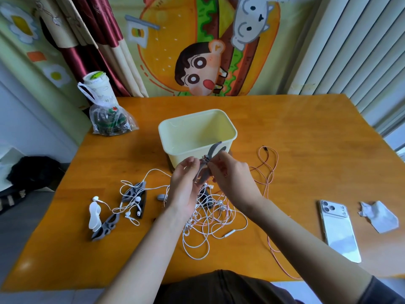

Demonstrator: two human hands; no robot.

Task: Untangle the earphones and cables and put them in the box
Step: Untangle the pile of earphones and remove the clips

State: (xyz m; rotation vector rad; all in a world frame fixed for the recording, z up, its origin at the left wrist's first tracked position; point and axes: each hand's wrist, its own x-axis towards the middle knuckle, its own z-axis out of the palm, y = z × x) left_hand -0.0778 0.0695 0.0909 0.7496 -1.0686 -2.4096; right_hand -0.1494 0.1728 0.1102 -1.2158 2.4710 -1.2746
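Forearms [151,249] over cables [210,216] — phone [339,231] beside

Box [192,132] mouth: open above, you reach in freely. Table [306,132] right of it: bare passage. Before you: cable tangle [210,216] blocks. Left: grey winders [133,191]. Far-left corner: plastic bag [109,121]. Right edge: phone [338,229], crumpled paper [379,216].

The left hand [184,185] and right hand [234,176], pinching the grey winder [215,148], cover its lower half and a stretch of the near wall of the box [188,132]. The left wrist hides part of the cable tangle [219,218]. At far left, the contents of the plastic bag [109,119] are too blurred to name.
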